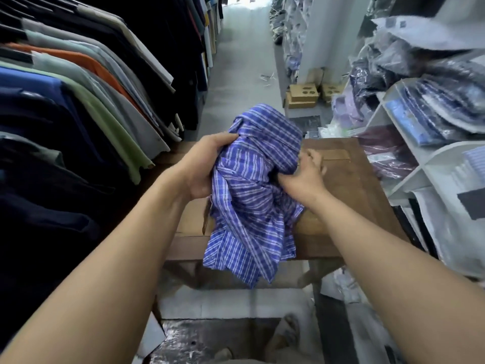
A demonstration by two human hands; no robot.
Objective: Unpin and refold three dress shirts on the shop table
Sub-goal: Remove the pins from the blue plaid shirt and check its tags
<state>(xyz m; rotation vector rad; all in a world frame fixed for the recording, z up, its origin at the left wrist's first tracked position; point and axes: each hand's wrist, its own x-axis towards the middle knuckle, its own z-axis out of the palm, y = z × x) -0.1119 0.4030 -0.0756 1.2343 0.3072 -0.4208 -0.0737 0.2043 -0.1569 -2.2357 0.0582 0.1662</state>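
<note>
A blue shirt with white stripes (pixel 252 195) is bunched up in the air above the brown wooden shop table (pixel 367 179). Its tail hangs down past the table's near edge. My left hand (pixel 207 166) grips the bundle on its left side, thumb over the top fabric. On the right, my right hand (pixel 301 177) grips the cloth, its fingertips tucked into a fold. No pins can be made out. A flat piece of cardboard (pixel 193 219) lies on the table under the shirt.
A rack of hanging shirts (pixel 78 101) crowds the left. White shelves (pixel 433 158) with bagged folded shirts (pixel 446 106) line the right. Cardboard boxes (pixel 304 97) sit on the floor beyond the table. The aisle floor (pixel 244 61) runs ahead.
</note>
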